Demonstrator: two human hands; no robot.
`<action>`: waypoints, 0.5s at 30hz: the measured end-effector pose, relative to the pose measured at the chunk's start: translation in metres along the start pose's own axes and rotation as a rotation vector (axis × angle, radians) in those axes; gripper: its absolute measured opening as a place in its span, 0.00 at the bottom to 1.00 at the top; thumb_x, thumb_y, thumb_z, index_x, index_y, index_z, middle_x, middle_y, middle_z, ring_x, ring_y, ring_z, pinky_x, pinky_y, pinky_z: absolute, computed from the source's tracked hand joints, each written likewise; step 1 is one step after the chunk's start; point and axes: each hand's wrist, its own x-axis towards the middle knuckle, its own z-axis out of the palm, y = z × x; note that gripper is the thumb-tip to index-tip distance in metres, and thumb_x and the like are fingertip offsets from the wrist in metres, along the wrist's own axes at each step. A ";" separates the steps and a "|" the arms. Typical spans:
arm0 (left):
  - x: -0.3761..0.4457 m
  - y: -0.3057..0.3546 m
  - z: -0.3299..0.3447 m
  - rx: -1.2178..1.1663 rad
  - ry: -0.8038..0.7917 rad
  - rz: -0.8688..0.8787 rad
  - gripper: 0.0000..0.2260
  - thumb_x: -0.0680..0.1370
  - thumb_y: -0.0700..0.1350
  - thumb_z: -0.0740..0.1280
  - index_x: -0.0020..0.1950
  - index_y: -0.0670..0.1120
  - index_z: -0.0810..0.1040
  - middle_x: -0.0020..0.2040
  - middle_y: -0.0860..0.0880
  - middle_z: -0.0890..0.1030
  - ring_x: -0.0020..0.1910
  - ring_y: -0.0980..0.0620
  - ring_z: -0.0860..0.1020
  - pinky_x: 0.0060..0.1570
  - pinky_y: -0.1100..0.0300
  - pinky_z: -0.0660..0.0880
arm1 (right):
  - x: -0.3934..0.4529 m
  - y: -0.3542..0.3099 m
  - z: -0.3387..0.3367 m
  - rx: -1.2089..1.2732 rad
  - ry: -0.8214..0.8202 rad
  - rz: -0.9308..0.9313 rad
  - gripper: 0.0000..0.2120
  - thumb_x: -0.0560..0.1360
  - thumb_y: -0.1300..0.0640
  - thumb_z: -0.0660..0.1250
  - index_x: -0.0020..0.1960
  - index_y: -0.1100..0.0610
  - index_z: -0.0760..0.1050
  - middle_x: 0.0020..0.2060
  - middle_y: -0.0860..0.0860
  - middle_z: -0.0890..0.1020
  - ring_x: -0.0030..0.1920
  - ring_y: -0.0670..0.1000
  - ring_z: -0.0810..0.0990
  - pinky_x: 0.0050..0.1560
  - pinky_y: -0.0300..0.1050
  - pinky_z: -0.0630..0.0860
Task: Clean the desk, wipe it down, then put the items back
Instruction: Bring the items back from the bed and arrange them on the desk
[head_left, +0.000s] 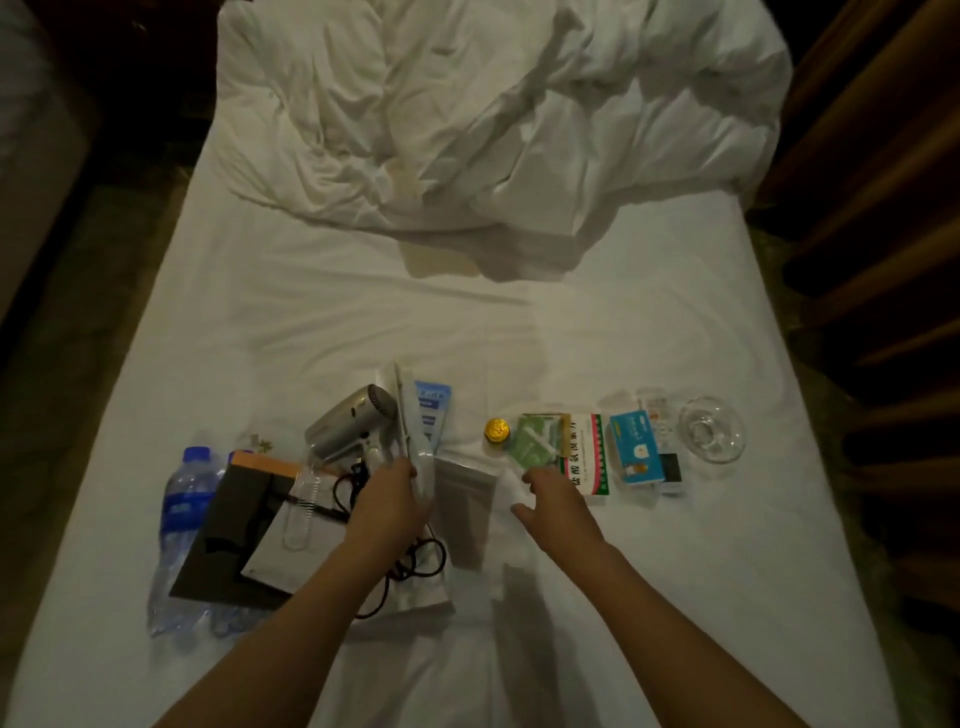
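Observation:
Desk items lie in a row on a white bed sheet (519, 322). My left hand (387, 501) grips a clear plastic packet (413, 441) that stands on edge beside a silver hair dryer (353, 421) and a blue-and-white tube (434, 410). My right hand (550, 499) hovers with relaxed fingers over a white tissue (511, 486), just below a green sachet (535, 441) and a red-and-white medicine box (587, 452). A gold cap (497, 431), a blue box (636, 449) and a glass ashtray (711, 428) lie further right.
At the left lie a water bottle (179, 519), a dark folder (228, 540) with a white card and clear comb on it, and the dryer's black cord (415, 566). A crumpled white duvet (493, 114) fills the far half. Wooden slats (872, 260) stand on the right.

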 end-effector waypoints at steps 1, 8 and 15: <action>0.006 0.002 0.000 -0.027 0.011 0.003 0.14 0.75 0.46 0.68 0.58 0.43 0.73 0.55 0.44 0.77 0.52 0.47 0.76 0.48 0.58 0.73 | 0.007 -0.002 0.001 0.016 -0.009 -0.011 0.21 0.77 0.57 0.67 0.67 0.60 0.68 0.64 0.56 0.72 0.64 0.54 0.71 0.61 0.42 0.67; 0.040 0.014 0.007 -0.134 0.104 0.008 0.18 0.76 0.42 0.68 0.63 0.41 0.69 0.62 0.43 0.71 0.60 0.46 0.73 0.58 0.56 0.72 | 0.052 -0.009 0.015 0.109 -0.056 -0.119 0.16 0.75 0.61 0.67 0.63 0.60 0.75 0.61 0.57 0.75 0.62 0.54 0.73 0.58 0.38 0.65; 0.088 0.025 0.004 0.071 0.159 0.108 0.21 0.75 0.42 0.68 0.66 0.39 0.70 0.62 0.39 0.69 0.61 0.43 0.67 0.60 0.57 0.63 | 0.089 -0.006 0.010 0.263 0.019 -0.078 0.10 0.78 0.61 0.64 0.51 0.67 0.79 0.45 0.62 0.81 0.47 0.58 0.78 0.41 0.44 0.67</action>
